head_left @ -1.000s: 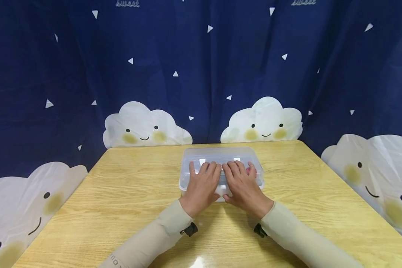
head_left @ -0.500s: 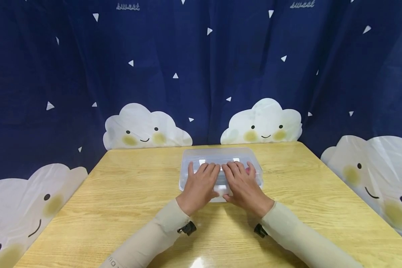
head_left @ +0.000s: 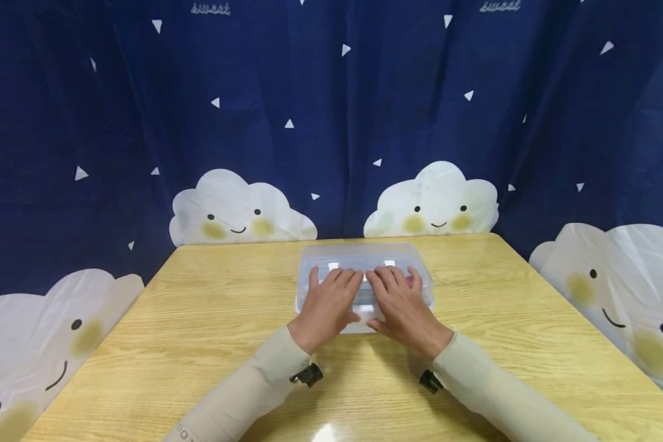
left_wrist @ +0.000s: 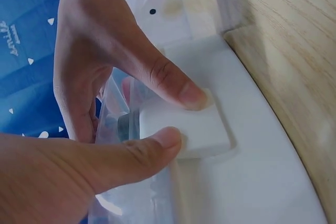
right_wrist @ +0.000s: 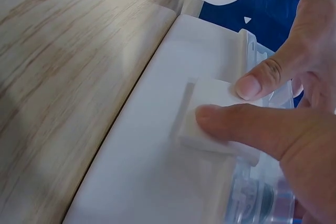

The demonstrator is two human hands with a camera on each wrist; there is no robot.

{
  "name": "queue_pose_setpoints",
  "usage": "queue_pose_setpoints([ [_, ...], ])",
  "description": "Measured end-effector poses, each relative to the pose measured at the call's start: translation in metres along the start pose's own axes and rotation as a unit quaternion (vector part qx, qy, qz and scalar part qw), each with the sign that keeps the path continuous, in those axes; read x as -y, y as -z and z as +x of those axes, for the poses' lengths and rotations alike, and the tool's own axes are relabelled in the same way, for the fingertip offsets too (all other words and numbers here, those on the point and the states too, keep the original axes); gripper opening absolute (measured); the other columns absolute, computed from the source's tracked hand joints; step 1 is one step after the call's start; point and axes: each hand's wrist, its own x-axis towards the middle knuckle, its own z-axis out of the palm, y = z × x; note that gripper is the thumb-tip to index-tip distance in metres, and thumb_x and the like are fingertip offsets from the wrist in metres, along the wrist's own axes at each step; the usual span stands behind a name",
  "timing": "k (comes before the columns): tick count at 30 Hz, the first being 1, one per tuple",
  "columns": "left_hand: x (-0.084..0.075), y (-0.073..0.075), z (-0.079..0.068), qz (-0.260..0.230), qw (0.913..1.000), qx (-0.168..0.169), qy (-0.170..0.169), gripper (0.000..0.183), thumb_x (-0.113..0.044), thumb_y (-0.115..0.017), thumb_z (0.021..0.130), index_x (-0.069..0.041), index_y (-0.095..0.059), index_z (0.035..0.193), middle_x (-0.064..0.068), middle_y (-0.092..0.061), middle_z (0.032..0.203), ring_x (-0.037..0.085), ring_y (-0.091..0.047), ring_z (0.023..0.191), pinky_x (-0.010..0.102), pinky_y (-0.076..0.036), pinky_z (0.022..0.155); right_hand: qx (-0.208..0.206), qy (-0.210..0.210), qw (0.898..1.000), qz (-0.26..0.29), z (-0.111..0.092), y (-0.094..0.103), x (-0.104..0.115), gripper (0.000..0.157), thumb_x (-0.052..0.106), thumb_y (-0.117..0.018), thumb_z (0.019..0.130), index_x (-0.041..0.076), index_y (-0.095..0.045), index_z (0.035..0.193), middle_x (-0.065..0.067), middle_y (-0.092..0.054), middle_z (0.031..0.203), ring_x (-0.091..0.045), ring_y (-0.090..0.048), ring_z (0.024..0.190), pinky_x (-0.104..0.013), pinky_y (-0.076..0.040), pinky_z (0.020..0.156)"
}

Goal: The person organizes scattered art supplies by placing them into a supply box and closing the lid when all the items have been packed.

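A lidded plastic box (head_left: 359, 250) stands at the far middle of the table, clear on top with a white front. My left hand (head_left: 327, 306) rests its fingers on the lid's left half, little finger spread out. The right hand (head_left: 404, 310) lies likewise on the right half. On the box's front is a white latch (left_wrist: 205, 137); both thumbs press on it, apart from each other. The same latch (right_wrist: 211, 92) lies flat near the white front wall in the right wrist view. Something pink (head_left: 409, 282) shows through the lid beside my right hand.
The light wooden table (head_left: 226, 307) spreads out on both sides of the box. A dark blue curtain (head_left: 331, 153) with white clouds and triangles hangs right behind its far edge. Each wrist carries a small black camera, such as the left one (head_left: 311, 374).
My left hand and wrist have shifted slightly to the left, and the left thumb has moved a little away from the right one. The right hand and the box stay in place.
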Motion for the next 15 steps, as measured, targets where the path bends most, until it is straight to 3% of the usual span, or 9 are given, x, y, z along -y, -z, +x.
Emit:
queue_pose_setpoints([
  [6, 0.006, 0.003, 0.000, -0.016, 0.9997, 0.008, -0.018, 0.079, -0.050, -0.073, 0.066, -0.015, -0.044, 0.130, -0.002, -0.052, 0.123, 0.018, -0.047, 0.111, 0.059, -0.033, 0.090, 0.005, 0.004, 1.000, 0.019, 0.000, 0.003, -0.003, 0.093, 0.055, -0.078, 0.053, 0.005, -0.046, 0.125, -0.011, -0.048, 0.118, -0.030, -0.042, 0.109, -0.063, -0.029, 0.090],
  [10, 0.018, 0.010, 0.001, -0.048, 0.9977, 0.019, -0.043, 0.067, -0.044, -0.070, 0.073, -0.017, -0.048, 0.130, -0.003, -0.054, 0.124, 0.016, -0.050, 0.111, 0.058, -0.036, 0.090, 0.006, 0.010, 0.999, 0.050, 0.001, 0.009, -0.008, 0.083, 0.051, -0.076, 0.059, 0.007, -0.049, 0.124, -0.009, -0.051, 0.117, -0.027, -0.044, 0.109, -0.059, -0.031, 0.088],
  [15, 0.036, 0.018, 0.005, -0.096, 0.9926, 0.008, -0.074, 0.040, -0.027, -0.070, 0.078, -0.017, -0.061, 0.116, -0.004, -0.061, 0.114, 0.014, -0.058, 0.101, 0.039, -0.047, 0.085, 0.017, 0.016, 0.996, 0.091, 0.003, 0.017, -0.014, 0.071, 0.048, -0.074, 0.065, 0.011, -0.053, 0.123, -0.006, -0.053, 0.118, -0.024, -0.046, 0.110, -0.054, -0.033, 0.088],
])
